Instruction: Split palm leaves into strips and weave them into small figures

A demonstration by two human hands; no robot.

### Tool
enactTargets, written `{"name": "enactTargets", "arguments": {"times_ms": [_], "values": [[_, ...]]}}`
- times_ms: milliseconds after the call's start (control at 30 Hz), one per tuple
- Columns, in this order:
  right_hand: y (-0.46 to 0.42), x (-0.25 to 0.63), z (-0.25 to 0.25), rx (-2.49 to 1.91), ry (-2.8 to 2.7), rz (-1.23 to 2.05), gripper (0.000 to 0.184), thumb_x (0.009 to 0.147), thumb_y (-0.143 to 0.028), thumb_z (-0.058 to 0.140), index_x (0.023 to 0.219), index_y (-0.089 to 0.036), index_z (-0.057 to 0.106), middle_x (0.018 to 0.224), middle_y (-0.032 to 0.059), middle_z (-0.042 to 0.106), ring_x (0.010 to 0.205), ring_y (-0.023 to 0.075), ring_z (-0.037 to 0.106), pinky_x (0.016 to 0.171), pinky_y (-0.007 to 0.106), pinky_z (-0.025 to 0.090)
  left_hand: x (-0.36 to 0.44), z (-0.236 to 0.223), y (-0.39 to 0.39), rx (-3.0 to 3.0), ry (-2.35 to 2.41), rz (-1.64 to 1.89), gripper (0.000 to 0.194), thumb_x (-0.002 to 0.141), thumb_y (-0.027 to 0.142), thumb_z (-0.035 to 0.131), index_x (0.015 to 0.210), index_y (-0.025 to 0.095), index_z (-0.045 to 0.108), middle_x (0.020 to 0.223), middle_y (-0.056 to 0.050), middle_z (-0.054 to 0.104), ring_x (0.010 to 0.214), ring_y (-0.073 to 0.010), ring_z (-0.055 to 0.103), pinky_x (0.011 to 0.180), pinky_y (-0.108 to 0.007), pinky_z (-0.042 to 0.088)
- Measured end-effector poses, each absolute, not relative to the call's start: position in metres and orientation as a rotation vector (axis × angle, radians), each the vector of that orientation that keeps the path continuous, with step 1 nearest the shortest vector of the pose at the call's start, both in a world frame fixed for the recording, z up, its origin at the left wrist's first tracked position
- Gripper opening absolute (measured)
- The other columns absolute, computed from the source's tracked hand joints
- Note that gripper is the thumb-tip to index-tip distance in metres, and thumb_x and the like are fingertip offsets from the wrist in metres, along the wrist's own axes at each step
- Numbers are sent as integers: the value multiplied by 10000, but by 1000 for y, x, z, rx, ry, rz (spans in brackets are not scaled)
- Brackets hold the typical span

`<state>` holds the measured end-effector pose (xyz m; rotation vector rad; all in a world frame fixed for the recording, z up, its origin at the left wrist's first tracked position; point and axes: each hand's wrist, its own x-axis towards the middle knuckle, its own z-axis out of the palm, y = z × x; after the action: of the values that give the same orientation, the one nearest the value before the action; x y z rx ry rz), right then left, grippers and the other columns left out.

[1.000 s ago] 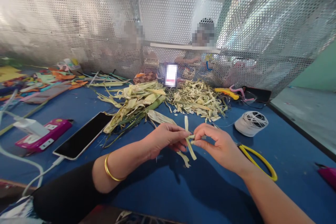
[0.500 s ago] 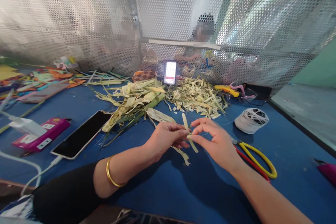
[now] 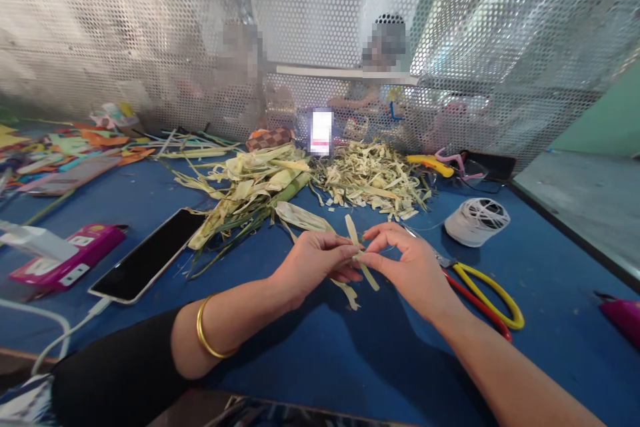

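Near the middle of the frame, a pale strip (image 3: 370,277) sits between the fingertips of two hands, its long axis slanting from upper left to lower right. It lies to the right of the left hand (image 3: 315,263) and to the left of the right hand (image 3: 413,270), touching both, so neither is clearly nearer. The left hand is nearly closed, thumb pinching the strip against the fingers; the right hand is half curled, thumb tip at the strip's middle, though whether it grips there I cannot tell. Counted, there is one slanting strip, one spool of white thread (image 3: 475,223) at centre right, its loose end hidden past the right hand, and one pair of pliers (image 3: 473,293) with one red and one yellow handle. Above the hands lie one husk bundle (image 3: 255,190) and one heap of shreds (image 3: 375,180), the pieces too tangled to count. One dark-screened phone (image 3: 147,257) lies flat on the surface (image 3: 280,353), left of the left hand.
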<state>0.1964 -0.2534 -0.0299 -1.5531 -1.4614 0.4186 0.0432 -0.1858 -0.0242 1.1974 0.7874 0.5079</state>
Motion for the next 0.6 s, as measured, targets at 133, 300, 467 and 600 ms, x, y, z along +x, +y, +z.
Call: {"name": "enactTargets", "arguments": {"times_ms": [133,300,467,600], "values": [[-252,198,-31,-1562,-1433,460,227,715,-395,675,605,-209,606,921,57,647,872,217,604,807,363,448,42,-23,-186,1227,754,485,356,646,448,735,765,113,708,690,-69,702,637,-179,679,597,-248,502],[-252,198,-30,-1584,-1386,527,228,697,-380,675,578,-205,589,909,58,655,870,221,601,808,365,434,41,-23,-185,1271,734,440,290,614,352,777,780,122,715,615,-40,672,648,-173,672,607,-240,498],[-252,197,-32,-1529,-1371,535,215,712,-354,668,581,-208,579,861,44,649,843,208,598,794,351,433,42,-26,-185,1230,731,454,300,605,346,787,785,118,711,656,-57,685,640,-179,674,621,-262,513],[-252,196,-34,-1510,-1396,520,206,722,-331,660,582,-208,572,852,40,644,846,203,599,795,340,435,42,-26,-186,1233,739,456,330,603,364,780,800,108,711,650,-61,681,635,-183,676,614,-262,515]]}}
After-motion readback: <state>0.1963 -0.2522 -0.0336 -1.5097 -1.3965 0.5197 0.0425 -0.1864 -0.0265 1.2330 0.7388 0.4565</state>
